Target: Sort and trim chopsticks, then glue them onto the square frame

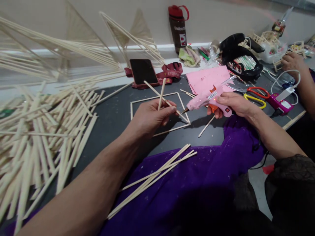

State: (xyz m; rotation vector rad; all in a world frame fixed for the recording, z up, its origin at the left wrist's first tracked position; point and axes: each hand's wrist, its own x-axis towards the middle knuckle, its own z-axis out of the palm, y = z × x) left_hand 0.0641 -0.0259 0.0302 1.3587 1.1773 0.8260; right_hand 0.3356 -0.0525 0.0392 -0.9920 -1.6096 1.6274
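My left hand point(156, 114) pinches thin wooden sticks point(161, 93) that cross each other between thumb and fingers. One of them slants down to the right, its end close to the nozzle of a pink glue gun point(199, 100). Wrapped round the gun's handle is my right hand point(230, 103), fingers by the orange trigger. Below my left hand, a four-sided frame of sticks point(157, 98) lies flat on the dark table point(110, 108). Whether the nozzle touches the stick I cannot tell. Several loose sticks point(157, 173) rest on purple cloth point(197, 177) nearer me.
A large heap of sticks point(41, 137) covers the left side. Behind are a phone point(144, 72), a lanyard point(172, 70) and a bottle point(178, 31). To the right lie pink sheets point(209, 78), scissors point(257, 93) and a purple power strip point(280, 103). Another person's hand point(294, 64) is at far right.
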